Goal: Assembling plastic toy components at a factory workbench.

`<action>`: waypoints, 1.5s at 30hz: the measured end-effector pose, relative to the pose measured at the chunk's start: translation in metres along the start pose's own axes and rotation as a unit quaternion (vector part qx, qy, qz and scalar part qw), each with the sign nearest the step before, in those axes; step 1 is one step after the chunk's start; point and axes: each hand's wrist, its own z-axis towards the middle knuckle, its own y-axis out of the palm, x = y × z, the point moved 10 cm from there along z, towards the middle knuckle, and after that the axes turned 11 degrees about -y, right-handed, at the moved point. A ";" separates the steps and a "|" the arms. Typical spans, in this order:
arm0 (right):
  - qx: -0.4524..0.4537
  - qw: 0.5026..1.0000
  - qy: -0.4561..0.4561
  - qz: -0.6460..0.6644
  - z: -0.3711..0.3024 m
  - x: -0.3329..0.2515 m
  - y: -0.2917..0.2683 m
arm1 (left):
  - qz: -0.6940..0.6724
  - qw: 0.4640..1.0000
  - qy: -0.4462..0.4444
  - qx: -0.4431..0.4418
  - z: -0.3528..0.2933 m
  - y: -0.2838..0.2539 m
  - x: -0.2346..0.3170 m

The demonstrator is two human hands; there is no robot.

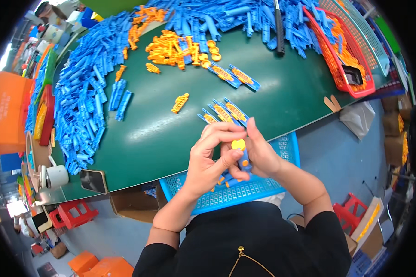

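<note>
Over bskt (217,198), L/R grips (201,168) (263,159) closed on blu/yel pc (243,158).

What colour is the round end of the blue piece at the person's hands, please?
The round end is yellow; it shows best in the head view.

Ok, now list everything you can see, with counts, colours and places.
Held piece: one, blue and yellow, between hands
Loose parts: uncountable, blue, table's left and far side
Small parts: many, orange-yellow, mostly far middle
Round caps: several, yellow, beside that pile
Filled parts: at least five, blue with yellow, mid-table
Table: one, green, centre
Basket: one, red, table's right end
Crate: one, light blue, below hands
Tool handle: one, black, far side
Phone: one, dark-screened, near left
Mug: one, white, left
Stools: at least two, red, floor left and right
Background clutter: uncountable, mixed, both sides
Left hand: one, bare, thumb on piece
Right hand: one, bare, beside piece
</note>
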 end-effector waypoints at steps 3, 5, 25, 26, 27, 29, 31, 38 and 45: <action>-0.028 0.999 -0.008 0.022 -0.001 -0.006 0.011 | -0.024 1.000 0.010 -0.009 -0.002 -0.010 0.003; 0.021 0.991 -0.036 -0.128 0.002 -0.015 0.000 | 0.097 0.993 0.070 0.022 -0.008 -0.021 0.019; -0.077 0.937 -0.122 -0.319 -0.011 -0.053 0.008 | 0.473 0.866 0.156 0.051 0.023 -0.011 0.039; -0.082 0.931 -0.124 -0.332 -0.012 -0.057 0.007 | 0.497 0.852 0.159 0.052 0.023 -0.006 0.037; -0.074 0.930 -0.124 -0.337 -0.013 -0.060 0.004 | 0.520 0.837 0.164 0.053 0.021 -0.002 0.036; -0.061 0.927 -0.143 -0.343 -0.014 -0.073 -0.005 | 0.511 0.839 0.181 0.048 0.015 -0.004 0.029; 0.026 0.915 -0.182 -0.359 -0.022 -0.106 -0.032 | 0.545 0.825 0.142 0.042 0.016 -0.009 0.013; 0.220 0.378 -0.284 -0.853 0.000 -0.210 -0.092 | 0.465 0.877 0.117 0.028 -0.003 -0.014 0.013; 0.148 0.274 -0.334 -0.890 0.032 -0.196 -0.086 | 0.030 0.996 -0.076 -0.020 -0.010 -0.020 -0.015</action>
